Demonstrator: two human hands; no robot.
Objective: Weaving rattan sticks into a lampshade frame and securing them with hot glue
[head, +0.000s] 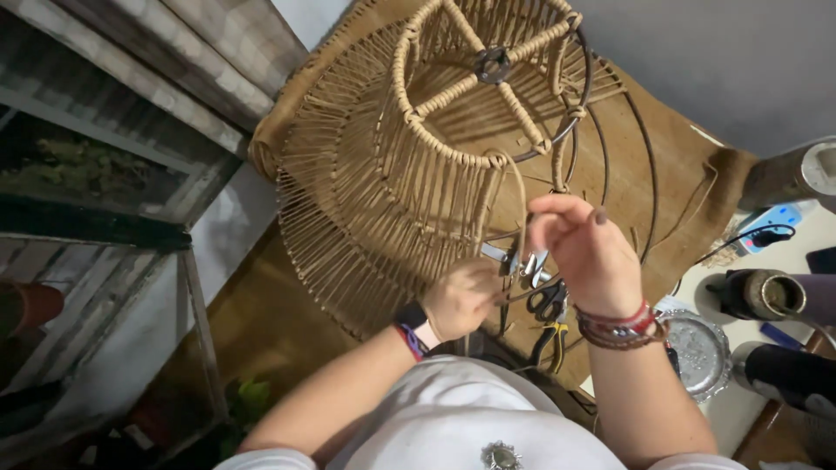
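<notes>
A large lampshade frame point(409, 148) lies tilted on its side on a brown cloth point(688, 174), its narrow top ring facing the camera. It is a metal wire skeleton, most of it wrapped and woven with tan paper cord: close vertical strands fan out over the wide lower skirt, and the spokes running to the small dark hub point(493, 63) are bound in the same cord (the right-hand part shows bare dark wire rings).

The left hand point(461, 298) sits at the lower edge of the frame, its fingers closed around a strand and a bare wire there. The right hand point(585, 252) is raised just beside it, thumb and forefinger pinched on a loose length of cord point(520, 187) that loops up toward the upper ring. Between the two hands a small metal clip point(522, 261) hangs on the frame.

Under the right wrist lie black-handled scissors point(547, 300) and yellow-handled pliers point(549, 341). To the right stand a silver dish point(697, 348) and a dark flask point(756, 294).
</notes>
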